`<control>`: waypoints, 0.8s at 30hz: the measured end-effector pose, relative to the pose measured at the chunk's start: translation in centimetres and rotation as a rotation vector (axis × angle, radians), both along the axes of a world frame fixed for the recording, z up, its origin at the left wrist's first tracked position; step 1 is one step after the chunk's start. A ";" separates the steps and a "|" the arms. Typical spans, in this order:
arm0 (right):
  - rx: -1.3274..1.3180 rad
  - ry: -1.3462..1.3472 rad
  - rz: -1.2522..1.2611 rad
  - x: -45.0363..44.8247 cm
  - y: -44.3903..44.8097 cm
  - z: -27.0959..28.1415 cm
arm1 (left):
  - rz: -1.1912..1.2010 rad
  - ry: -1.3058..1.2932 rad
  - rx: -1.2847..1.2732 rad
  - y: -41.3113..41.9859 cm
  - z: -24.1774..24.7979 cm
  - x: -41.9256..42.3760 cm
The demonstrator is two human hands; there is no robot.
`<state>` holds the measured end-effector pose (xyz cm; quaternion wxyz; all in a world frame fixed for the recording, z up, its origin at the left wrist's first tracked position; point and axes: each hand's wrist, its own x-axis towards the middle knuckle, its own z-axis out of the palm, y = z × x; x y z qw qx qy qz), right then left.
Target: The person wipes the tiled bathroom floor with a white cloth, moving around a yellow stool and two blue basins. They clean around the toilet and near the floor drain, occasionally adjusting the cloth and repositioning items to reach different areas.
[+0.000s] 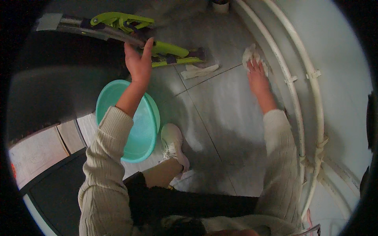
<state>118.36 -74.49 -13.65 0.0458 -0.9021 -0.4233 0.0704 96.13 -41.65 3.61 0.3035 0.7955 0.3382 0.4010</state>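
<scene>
My left hand point(138, 63) is at the grey tube of a lime-green and grey folding frame point(172, 48), thumb and fingers apart around it. Part of the grip is hidden behind the tube. On the right, my right hand point(257, 75) presses a crumpled whitish cloth point(251, 53) against the tiled floor point(218, 103), close to the foot of the wall. A second whitish cloth point(199, 71) lies folded on the tiles between the hands, just below the frame. Under my left forearm a turquoise plastic basin point(141, 132) appears tilted, partly covered by the sleeve.
Two white pipes point(291, 85) run along the pale wall point(339, 73) on the right, held by clips. A dark piece of furniture point(68, 79) fills the left side. My light shoe point(172, 138) stands beside the basin. A white cylindrical object point(221, 7) stands at the far end.
</scene>
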 end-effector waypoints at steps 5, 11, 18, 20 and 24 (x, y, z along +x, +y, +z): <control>-0.322 -0.273 0.210 4.3 9.0 -2.8 | -0.110 0.083 -0.048 0.4 0.6 0.5; 0.126 -0.111 0.135 -1.8 11.5 -4.7 | -0.176 0.094 -0.109 0.0 2.5 0.7; 0.409 0.209 0.253 -13.7 8.7 -2.5 | -0.172 0.219 -0.215 -1.4 7.6 -3.3; 0.327 0.233 0.209 -11.1 9.0 -2.6 | -0.219 0.187 -0.278 -1.5 8.6 -3.8; 0.247 0.007 0.129 -2.3 13.8 -2.9 | -0.189 0.235 -0.237 -1.9 9.6 -3.8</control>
